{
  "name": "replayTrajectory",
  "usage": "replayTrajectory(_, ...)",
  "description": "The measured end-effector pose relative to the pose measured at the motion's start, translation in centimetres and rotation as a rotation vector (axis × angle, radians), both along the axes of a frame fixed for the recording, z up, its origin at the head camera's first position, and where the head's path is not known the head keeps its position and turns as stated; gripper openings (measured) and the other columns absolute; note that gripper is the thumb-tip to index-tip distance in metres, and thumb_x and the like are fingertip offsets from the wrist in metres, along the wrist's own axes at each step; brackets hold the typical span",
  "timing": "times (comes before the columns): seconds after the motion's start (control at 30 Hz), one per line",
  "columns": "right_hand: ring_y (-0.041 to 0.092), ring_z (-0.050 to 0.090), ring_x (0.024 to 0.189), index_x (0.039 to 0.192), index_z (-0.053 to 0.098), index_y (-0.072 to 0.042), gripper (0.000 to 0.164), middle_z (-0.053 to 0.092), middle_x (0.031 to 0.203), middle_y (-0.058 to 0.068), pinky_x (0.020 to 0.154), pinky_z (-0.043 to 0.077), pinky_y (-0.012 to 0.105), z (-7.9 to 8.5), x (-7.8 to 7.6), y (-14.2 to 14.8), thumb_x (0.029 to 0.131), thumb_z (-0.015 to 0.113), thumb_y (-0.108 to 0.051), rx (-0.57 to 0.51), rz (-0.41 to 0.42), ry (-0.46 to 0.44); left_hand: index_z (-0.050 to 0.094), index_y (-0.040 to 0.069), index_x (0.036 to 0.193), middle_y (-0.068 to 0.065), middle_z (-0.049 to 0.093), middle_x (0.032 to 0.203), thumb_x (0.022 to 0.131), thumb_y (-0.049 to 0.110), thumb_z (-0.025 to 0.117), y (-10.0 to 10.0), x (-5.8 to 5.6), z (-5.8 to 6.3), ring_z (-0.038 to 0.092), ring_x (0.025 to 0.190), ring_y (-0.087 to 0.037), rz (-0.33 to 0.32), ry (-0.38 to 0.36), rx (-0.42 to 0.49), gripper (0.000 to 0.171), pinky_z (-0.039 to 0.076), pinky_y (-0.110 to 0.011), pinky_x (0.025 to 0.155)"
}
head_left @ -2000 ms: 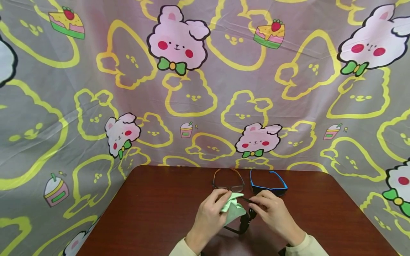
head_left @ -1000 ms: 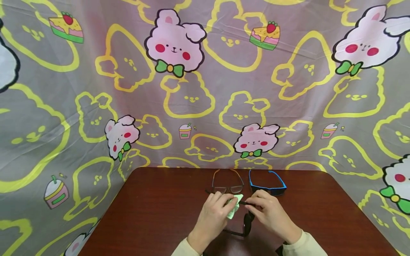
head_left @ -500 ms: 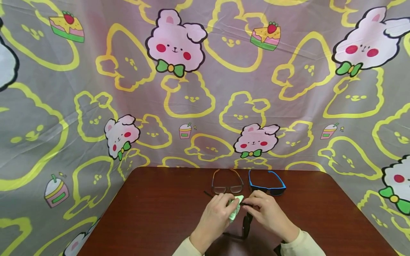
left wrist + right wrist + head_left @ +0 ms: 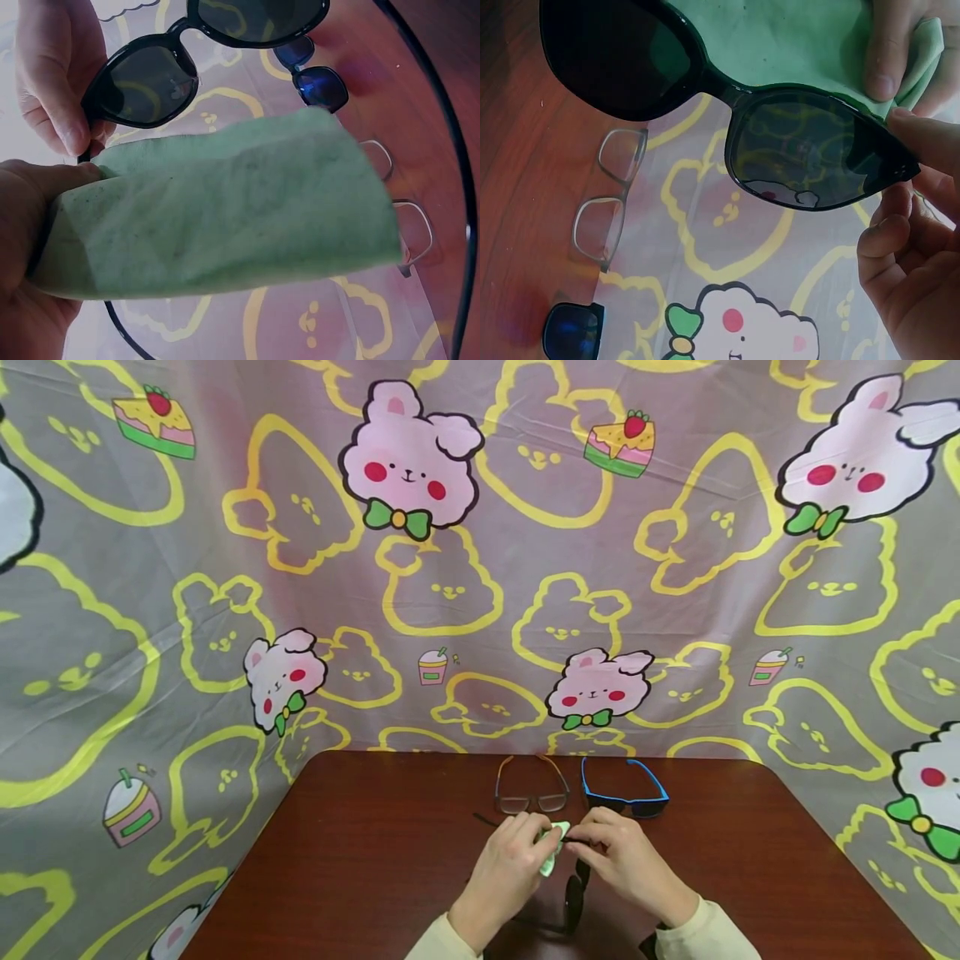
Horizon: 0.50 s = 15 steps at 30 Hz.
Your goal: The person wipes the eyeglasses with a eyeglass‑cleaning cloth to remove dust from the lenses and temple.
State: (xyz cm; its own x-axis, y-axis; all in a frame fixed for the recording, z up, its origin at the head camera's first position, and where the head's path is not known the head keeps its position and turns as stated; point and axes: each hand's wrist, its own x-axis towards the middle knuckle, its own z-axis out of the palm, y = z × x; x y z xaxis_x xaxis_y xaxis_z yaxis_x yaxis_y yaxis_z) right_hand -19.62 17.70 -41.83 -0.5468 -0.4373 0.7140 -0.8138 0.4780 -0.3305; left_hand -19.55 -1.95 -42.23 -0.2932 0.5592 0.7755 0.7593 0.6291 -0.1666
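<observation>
Black sunglasses hang between my hands over the table, arms unfolded. My right hand pinches them at a frame corner near the hinge; in the right wrist view its thumb and fingers meet at the outer edge of one dark lens. A light green cloth is held in my left hand, folded around the arm near that hinge. The tip of this arm pokes out beyond the left hand. In the left wrist view the cloth spreads wide, hiding part of the arm.
Eyeglasses with brownish arms lie on the dark wooden table, just beyond my hands. Blue-framed sunglasses lie to their right. A cartoon-patterned curtain encloses the table's back and sides.
My left hand has closed further over the cloth and moved slightly right, nearer my right hand. Less cloth shows, and the arm's tip now shows at left. The sunglasses' front has tilted slightly.
</observation>
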Motion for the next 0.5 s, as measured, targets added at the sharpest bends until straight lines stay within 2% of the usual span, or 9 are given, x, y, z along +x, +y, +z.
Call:
replayTrajectory(0.1, -0.001, 0.045, 0.066, 0.086, 0.072, -0.015, 0.025, 0.054, 0.080, -0.015, 0.055, 0.036, 0.008, -0.03, -0.01, -0.02, 0.070, 0.078, 0.003, -0.011, 0.009, -0.005, 0.073, 0.011, 0.097, 0.003, 0.055, 0.087, 0.073, 0.008, 0.078, 0.06, -0.06, -0.03, 0.050, 0.072, -0.009, -0.001, 0.009, 0.003, 0.024, 0.037, -0.020, 0.059)
replayTrajectory(0.43, -0.001, 0.046, 0.068, 0.087, 0.072, -0.017, 0.026, 0.056, 0.082, -0.015, 0.057, 0.037, 0.008, -0.20, -0.14, 0.12, 0.071, 0.078, 0.003, -0.021, 0.027, 0.022, 0.074, 0.011, 0.097, 0.003, 0.055, 0.087, 0.070, 0.004, 0.079, 0.33, -0.06, -0.05, 0.051, 0.073, -0.009, 0.012, -0.006, -0.010, 0.028, 0.038, -0.021, 0.059)
replayTrajectory(0.5, -0.001, 0.047, 0.068, 0.087, 0.072, -0.017, 0.026, 0.056, 0.082, -0.014, 0.058, 0.038, 0.009, -0.20, -0.16, 0.15, 0.071, 0.078, 0.003, -0.020, 0.028, 0.028, 0.074, 0.011, 0.096, 0.003, 0.055, 0.086, 0.067, 0.003, 0.080, 0.37, -0.15, -0.07, 0.051, 0.072, -0.009, 0.011, 0.010, -0.013, 0.030, 0.038, -0.021, 0.059)
